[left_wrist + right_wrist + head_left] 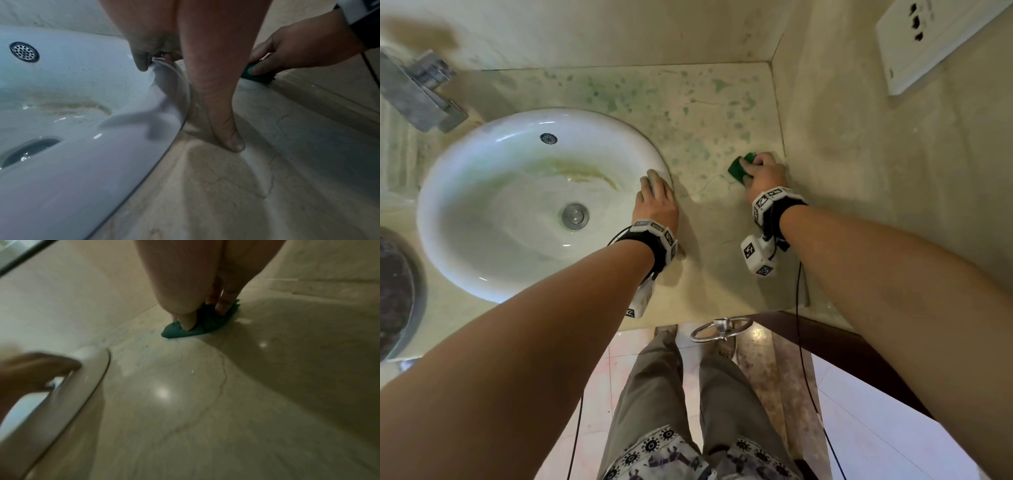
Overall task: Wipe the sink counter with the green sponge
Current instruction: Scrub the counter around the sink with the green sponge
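The green sponge [738, 168] lies on the tabletop [722, 246], right side by the wall [859, 154]. Our right grip [762, 176] curls over it, pressing down so it can rub. Our left grip [655, 202] hooks the sink [482, 212] rim, maybe to steady us.

The small green sponge [737, 168] was deep green. The polished beige stone counter [719, 236] bore pale green blotches [719, 84] toward twelve o'clock. The round white ceramic basin [482, 240] showed a brown streak [585, 173].
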Demonstrator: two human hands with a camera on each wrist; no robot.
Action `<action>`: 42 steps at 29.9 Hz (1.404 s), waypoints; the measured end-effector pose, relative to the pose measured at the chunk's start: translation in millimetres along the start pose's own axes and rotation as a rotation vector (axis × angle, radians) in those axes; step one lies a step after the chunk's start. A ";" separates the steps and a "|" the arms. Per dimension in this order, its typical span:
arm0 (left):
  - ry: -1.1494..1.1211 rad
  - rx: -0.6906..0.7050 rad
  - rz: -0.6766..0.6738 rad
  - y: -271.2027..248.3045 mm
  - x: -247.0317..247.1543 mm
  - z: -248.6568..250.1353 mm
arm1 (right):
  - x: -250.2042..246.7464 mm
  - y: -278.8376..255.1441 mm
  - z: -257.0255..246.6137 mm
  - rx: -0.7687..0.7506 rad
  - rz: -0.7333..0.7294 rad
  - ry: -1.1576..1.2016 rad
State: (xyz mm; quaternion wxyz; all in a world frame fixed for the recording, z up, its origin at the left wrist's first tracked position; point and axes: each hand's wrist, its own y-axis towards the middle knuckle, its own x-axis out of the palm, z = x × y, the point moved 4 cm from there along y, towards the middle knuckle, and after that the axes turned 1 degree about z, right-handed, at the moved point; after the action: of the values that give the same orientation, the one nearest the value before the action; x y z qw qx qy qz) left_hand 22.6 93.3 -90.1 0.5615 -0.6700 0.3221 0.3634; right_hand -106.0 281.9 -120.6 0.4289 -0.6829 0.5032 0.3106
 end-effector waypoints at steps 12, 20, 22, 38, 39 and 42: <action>0.002 0.010 -0.007 -3.3 -4.2 -1.6 | 24.0 -75.8 -15.9 -0.435 -0.250 -0.132; -0.036 0.020 -0.007 1.1 -0.2 -0.3 | 4.2 -27.2 -12.1 -0.291 -0.022 -0.022; -0.053 0.011 0.030 2.6 0.7 -0.1 | 5.9 -8.7 -12.5 -0.202 0.017 0.014; -0.046 -0.013 0.043 1.4 1.1 -1.3 | 24.4 -69.2 -22.2 -0.353 -0.209 -0.040; -0.047 -0.013 0.060 1.9 0.4 -1.3 | 21.6 -66.7 -16.4 -0.332 -0.191 -0.029; -0.041 -0.002 0.008 3.8 2.0 -1.6 | 8.2 -49.1 5.6 -0.156 -0.035 0.027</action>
State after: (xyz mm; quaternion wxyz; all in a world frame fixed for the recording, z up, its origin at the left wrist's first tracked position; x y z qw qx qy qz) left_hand 20.6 91.1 -93.6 0.5659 -0.6617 0.3127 0.3796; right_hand -56.6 289.7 -116.6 0.3730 -0.7270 0.4713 0.3320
